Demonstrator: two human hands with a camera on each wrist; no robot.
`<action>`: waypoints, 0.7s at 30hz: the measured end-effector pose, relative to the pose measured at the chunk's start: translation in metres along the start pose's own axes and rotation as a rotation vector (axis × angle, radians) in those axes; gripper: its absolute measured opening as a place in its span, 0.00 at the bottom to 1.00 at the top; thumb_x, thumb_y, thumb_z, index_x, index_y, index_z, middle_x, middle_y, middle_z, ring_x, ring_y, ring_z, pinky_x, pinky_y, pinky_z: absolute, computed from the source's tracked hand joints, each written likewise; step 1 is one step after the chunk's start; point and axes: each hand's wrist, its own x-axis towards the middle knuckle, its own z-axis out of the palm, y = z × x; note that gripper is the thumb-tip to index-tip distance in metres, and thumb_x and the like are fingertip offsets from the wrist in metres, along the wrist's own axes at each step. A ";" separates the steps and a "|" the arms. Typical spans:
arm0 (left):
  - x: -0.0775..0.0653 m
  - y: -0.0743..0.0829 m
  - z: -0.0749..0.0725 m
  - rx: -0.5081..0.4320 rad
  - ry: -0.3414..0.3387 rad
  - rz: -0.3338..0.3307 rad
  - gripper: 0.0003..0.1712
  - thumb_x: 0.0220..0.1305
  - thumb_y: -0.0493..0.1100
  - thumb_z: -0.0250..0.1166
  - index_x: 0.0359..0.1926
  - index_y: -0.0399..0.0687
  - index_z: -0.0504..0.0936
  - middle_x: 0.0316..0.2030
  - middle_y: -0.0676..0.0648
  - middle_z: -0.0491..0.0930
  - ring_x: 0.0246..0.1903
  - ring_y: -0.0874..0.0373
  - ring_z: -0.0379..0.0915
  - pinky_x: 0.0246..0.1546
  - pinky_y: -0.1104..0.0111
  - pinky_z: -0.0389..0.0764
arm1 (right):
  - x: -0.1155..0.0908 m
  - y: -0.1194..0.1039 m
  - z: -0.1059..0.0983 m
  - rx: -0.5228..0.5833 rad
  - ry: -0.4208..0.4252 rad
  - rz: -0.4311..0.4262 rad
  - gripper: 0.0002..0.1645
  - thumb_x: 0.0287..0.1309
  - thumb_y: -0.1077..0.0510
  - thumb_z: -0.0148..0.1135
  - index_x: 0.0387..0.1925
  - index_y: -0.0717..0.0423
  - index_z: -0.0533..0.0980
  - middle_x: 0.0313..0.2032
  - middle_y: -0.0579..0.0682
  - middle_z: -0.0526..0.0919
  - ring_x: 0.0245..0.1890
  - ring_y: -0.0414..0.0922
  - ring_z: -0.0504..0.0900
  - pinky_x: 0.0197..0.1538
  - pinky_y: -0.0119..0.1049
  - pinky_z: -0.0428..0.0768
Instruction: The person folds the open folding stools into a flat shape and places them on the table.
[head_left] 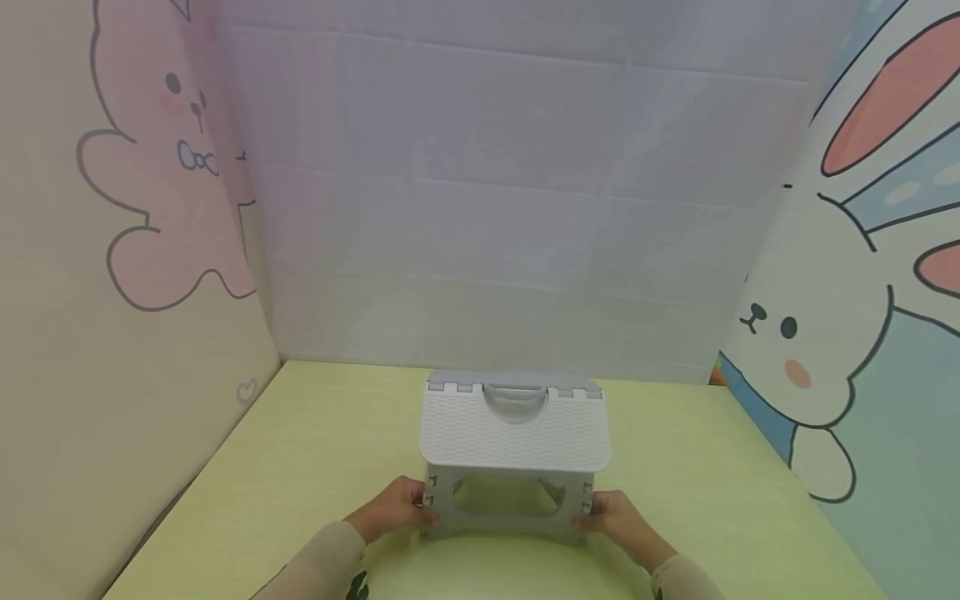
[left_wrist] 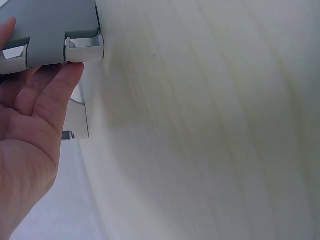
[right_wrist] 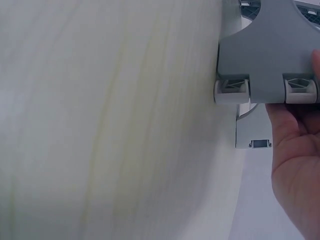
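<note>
A folding step stool stands on the table in the head view, its white textured top tilted toward me. A grey carry handle is set in the middle of that top. Below it, the grey front leg panel has a wide opening. My left hand grips the panel's left edge, fingers behind and thumb in front. At the opposite edge, my right hand holds the panel the same way. White hinge pieces show beside the left fingers; similar hinge parts sit near the right fingers.
The stool stands on a pale yellow tabletop. A plain whitish sheet hangs behind it. Side panels bear a pink cartoon animal on the left and a white rabbit on the right.
</note>
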 end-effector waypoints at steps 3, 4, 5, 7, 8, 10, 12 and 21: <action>0.000 -0.001 0.001 -0.002 0.002 0.000 0.17 0.45 0.27 0.68 0.40 0.25 0.81 0.40 0.34 0.83 0.40 0.50 0.82 0.41 0.62 0.81 | 0.000 0.000 0.000 0.006 0.001 -0.005 0.17 0.49 0.68 0.64 0.41 0.78 0.76 0.42 0.68 0.82 0.42 0.55 0.83 0.47 0.49 0.80; 0.000 -0.001 0.000 -0.001 0.000 0.002 0.17 0.45 0.27 0.68 0.40 0.24 0.81 0.39 0.34 0.83 0.40 0.50 0.82 0.41 0.62 0.81 | 0.000 0.000 0.000 0.006 0.002 -0.007 0.17 0.49 0.68 0.64 0.40 0.78 0.76 0.42 0.68 0.83 0.42 0.54 0.83 0.46 0.48 0.80; 0.000 -0.001 0.001 -0.001 0.000 0.002 0.17 0.45 0.27 0.68 0.40 0.24 0.81 0.40 0.34 0.83 0.40 0.49 0.82 0.41 0.62 0.81 | 0.000 0.000 0.000 0.007 0.001 -0.010 0.17 0.49 0.68 0.64 0.40 0.78 0.76 0.41 0.68 0.83 0.41 0.54 0.84 0.46 0.48 0.80; 0.000 -0.001 0.000 0.003 0.000 0.002 0.16 0.45 0.27 0.68 0.40 0.25 0.81 0.40 0.34 0.83 0.41 0.48 0.82 0.42 0.61 0.81 | 0.000 0.000 0.001 0.008 0.001 -0.007 0.17 0.49 0.68 0.64 0.40 0.78 0.76 0.41 0.68 0.83 0.42 0.54 0.84 0.46 0.49 0.80; 0.000 -0.001 0.001 0.003 0.000 0.004 0.16 0.46 0.27 0.67 0.40 0.25 0.81 0.40 0.33 0.83 0.41 0.47 0.82 0.42 0.61 0.81 | 0.000 -0.001 0.001 0.006 0.002 -0.006 0.17 0.49 0.67 0.64 0.40 0.78 0.76 0.41 0.68 0.83 0.42 0.55 0.83 0.47 0.50 0.79; 0.000 -0.001 0.001 0.003 0.001 0.009 0.16 0.46 0.27 0.67 0.40 0.24 0.81 0.40 0.33 0.83 0.41 0.47 0.82 0.42 0.61 0.81 | 0.000 -0.001 0.001 0.003 0.003 -0.003 0.17 0.49 0.67 0.64 0.40 0.78 0.76 0.41 0.68 0.83 0.42 0.55 0.83 0.47 0.51 0.79; 0.001 -0.002 0.001 0.002 0.002 0.008 0.16 0.46 0.27 0.67 0.40 0.24 0.81 0.40 0.33 0.83 0.41 0.47 0.82 0.42 0.61 0.81 | 0.000 -0.001 0.001 0.000 0.002 0.003 0.17 0.50 0.67 0.64 0.41 0.78 0.76 0.42 0.68 0.82 0.43 0.57 0.83 0.48 0.52 0.79; 0.000 -0.001 0.001 0.010 0.001 0.000 0.16 0.45 0.28 0.67 0.40 0.25 0.81 0.39 0.34 0.83 0.41 0.47 0.82 0.41 0.62 0.81 | 0.001 0.000 0.001 -0.001 0.004 -0.015 0.17 0.48 0.69 0.64 0.40 0.78 0.76 0.41 0.68 0.83 0.41 0.56 0.83 0.46 0.49 0.80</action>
